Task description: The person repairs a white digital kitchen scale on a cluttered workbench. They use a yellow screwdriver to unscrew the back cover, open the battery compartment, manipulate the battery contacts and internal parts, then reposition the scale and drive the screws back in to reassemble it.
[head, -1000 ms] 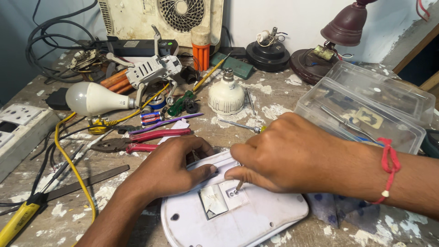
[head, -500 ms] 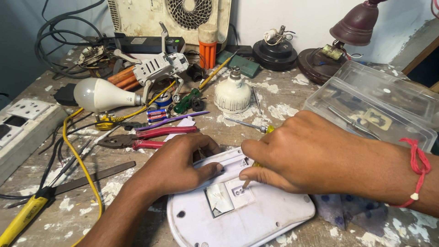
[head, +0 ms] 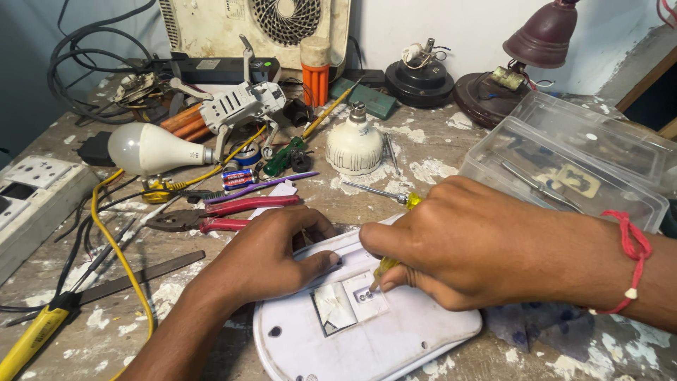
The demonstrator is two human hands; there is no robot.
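— White plastic casing (head: 395, 339) lies on the worktop (head: 437, 152), left hand (head: 271, 257) pressing it flat, fingers spread.

— Right hand (head: 465, 250) grips a yellow screwdriver (head: 384, 268); if it tilts, the tip may slip and chew the screw.

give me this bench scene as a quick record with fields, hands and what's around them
left hand: pressing flat on the white device
right hand: holds a yellow-handled screwdriver, tip at a screw on the device's back
device: lying back side up on the paint-spattered table
nearby: red-handled pliers, light bulb, clear plastic boxes
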